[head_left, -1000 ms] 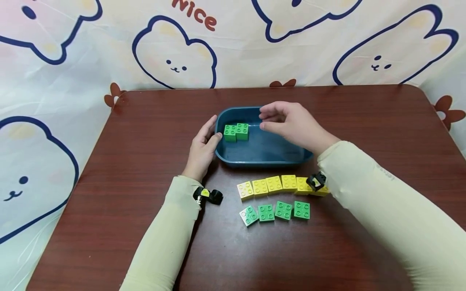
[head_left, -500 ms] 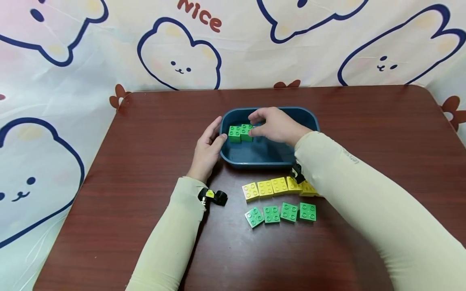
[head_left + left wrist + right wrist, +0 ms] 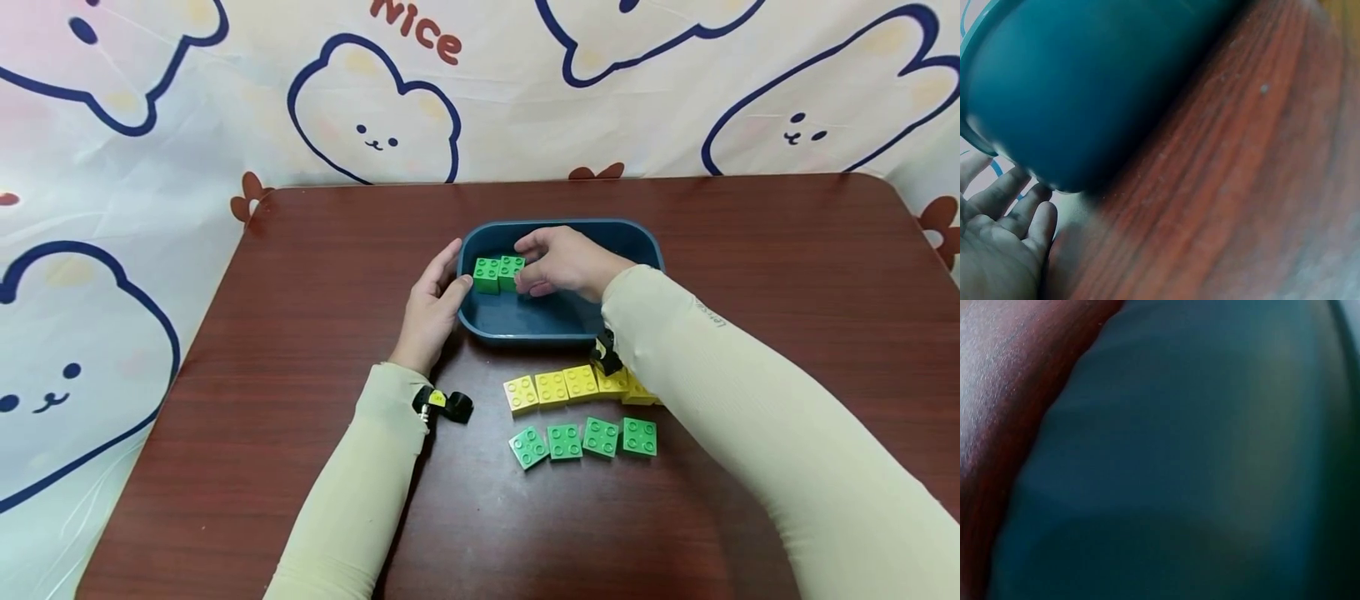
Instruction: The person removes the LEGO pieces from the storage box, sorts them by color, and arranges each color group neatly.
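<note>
In the head view, two green toy bricks [image 3: 486,275] stand side by side in the left part of a dark blue plastic tub [image 3: 525,329]. My left hand [image 3: 427,315] rests against the tub's left end, its thumb at the rim. The left wrist view shows those fingers [image 3: 1019,209] lightly bent along the outer wall. Inside the tub, my right hand [image 3: 566,262] reaches over the right-hand brick [image 3: 511,272], thumb and forefinger apart about its right side. Part of that brick is hidden by the thumb. The right wrist view shows mostly blurred tub wall [image 3: 1147,437].
In front of the tub, yellow bricks [image 3: 551,388] form a row, its right end hidden under the right sleeve. Several more green bricks [image 3: 564,442] lie in a row nearer me. A patterned cloth [image 3: 525,108] hangs behind the brown table [image 3: 337,250].
My right hand has moved left and down, from above the tub's right half to the right-hand green brick. My left hand stays at the tub's left end. The view has shifted slightly.
</note>
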`<state>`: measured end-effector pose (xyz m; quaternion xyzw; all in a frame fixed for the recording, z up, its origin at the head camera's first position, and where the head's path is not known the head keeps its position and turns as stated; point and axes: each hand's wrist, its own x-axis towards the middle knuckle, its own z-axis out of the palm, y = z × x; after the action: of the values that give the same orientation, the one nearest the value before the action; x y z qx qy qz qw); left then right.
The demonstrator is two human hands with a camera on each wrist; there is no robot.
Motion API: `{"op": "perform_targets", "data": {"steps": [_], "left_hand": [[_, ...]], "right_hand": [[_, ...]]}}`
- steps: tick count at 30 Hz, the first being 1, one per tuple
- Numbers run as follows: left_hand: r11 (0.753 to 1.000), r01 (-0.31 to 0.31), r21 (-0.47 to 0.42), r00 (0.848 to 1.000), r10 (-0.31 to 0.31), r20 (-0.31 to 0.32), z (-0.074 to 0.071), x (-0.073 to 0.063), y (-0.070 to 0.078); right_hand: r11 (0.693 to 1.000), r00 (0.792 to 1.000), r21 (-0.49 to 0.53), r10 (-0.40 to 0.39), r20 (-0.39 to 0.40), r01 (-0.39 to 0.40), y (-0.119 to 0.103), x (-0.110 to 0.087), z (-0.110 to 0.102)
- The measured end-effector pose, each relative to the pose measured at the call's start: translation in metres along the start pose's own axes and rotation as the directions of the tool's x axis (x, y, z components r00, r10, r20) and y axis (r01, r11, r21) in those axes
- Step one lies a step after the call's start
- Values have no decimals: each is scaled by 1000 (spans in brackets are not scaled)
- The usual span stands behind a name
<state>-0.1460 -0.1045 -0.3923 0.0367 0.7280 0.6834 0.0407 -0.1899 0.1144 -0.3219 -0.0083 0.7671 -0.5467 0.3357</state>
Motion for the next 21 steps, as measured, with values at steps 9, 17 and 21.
{"op": "perform_targets", "data": {"steps": [9, 17, 21], "left_hand": [[1000, -13, -2, 1000, 13, -4, 1, 0, -1], [1000, -14, -9, 1000, 14, -8, 0, 0, 1], [1000, -14, 1, 1000, 14, -10, 0, 0, 0]], "right_hand": [[987, 999, 162, 19, 35, -24, 4, 2, 0], [999, 1000, 47, 4, -22, -3, 5, 5, 1], [997, 999, -80, -9, -48, 5, 5, 6, 3]]}}
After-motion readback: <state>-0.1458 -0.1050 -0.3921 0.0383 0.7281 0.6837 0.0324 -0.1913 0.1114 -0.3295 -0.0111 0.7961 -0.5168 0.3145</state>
